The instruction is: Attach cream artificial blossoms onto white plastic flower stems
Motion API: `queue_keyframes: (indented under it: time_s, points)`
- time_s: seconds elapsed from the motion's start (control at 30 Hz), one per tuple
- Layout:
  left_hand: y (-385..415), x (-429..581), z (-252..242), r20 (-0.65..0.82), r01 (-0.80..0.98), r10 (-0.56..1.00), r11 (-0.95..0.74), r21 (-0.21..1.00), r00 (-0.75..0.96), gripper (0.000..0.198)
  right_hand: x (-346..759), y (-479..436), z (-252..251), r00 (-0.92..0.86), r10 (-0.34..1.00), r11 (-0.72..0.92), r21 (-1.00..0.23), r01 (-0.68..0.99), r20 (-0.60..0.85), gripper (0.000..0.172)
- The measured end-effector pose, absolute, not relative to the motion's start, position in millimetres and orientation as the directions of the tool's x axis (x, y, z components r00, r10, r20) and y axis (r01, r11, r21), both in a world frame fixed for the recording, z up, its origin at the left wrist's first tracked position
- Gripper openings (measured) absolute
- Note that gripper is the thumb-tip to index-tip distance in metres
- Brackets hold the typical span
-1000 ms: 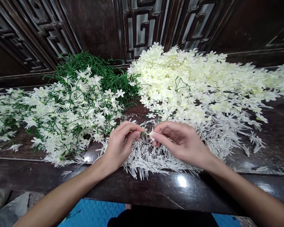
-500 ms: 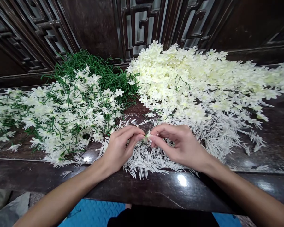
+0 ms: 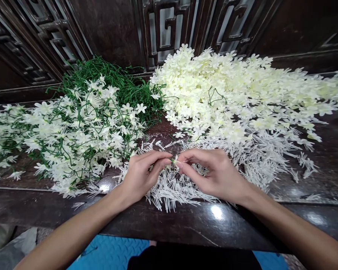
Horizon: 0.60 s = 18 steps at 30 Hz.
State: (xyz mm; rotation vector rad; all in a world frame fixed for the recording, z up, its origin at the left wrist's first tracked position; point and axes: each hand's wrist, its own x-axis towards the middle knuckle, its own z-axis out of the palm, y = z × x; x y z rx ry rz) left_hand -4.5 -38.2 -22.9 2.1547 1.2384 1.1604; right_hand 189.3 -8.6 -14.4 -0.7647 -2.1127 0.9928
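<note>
Over the middle of the bench, my left hand [image 3: 143, 172] pinches the green stem end of a small artificial flower [image 3: 175, 160] between thumb and forefinger. From the other side, my right hand [image 3: 217, 174] pinches the white part of the same flower, and thin white threads poke out by its fingertips. The fingertips of both hands almost meet, hiding most of the piece. Beneath them lies a heap of white stamen sprigs [image 3: 169, 191]. Loose cream-white petal blossoms [image 3: 222, 86] are piled behind my right hand. White flowers on green stems [image 3: 73, 138] lie left of my left hand.
Green plastic stems [image 3: 121, 84] form a tangle at the back left. The dark wooden bench [image 3: 124, 221] has a carved lattice back [image 3: 166, 26] behind the piles. Below its front edge lies a blue mat [image 3: 115, 253], with greyish bags [image 3: 14, 247] at the lower left.
Both hands keep the same pinch on the small flower, with only slight finger movement. The whole view has shifted a little.
</note>
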Motion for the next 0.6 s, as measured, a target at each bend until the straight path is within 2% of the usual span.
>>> queue_keyframes:
  time_s: [0.3, 0.43, 0.6]
  points:
    - [-38.4, -3.2, -20.9, 0.487, 0.528, 0.814, -0.578, 0.622, 0.317, 0.010, 188.0, -9.7, -17.0, -0.538, 0.650, 0.719, -0.664, 0.206, 0.537, 0.015]
    - [-38.5, -4.4, -24.4, 0.524, 0.510, 0.781, -0.621, 0.596, 0.339, 0.013, 189.0, -10.7, -17.2, -0.556, 0.616, 0.747, -0.637, 0.189, 0.558, 0.022]
    - [-38.1, -5.4, -28.3, 0.579, 0.500, 0.723, -0.685, 0.530, 0.377, 0.016, 189.5, -11.4, -16.9, -0.583, 0.589, 0.777, -0.593, 0.214, 0.561, 0.021]
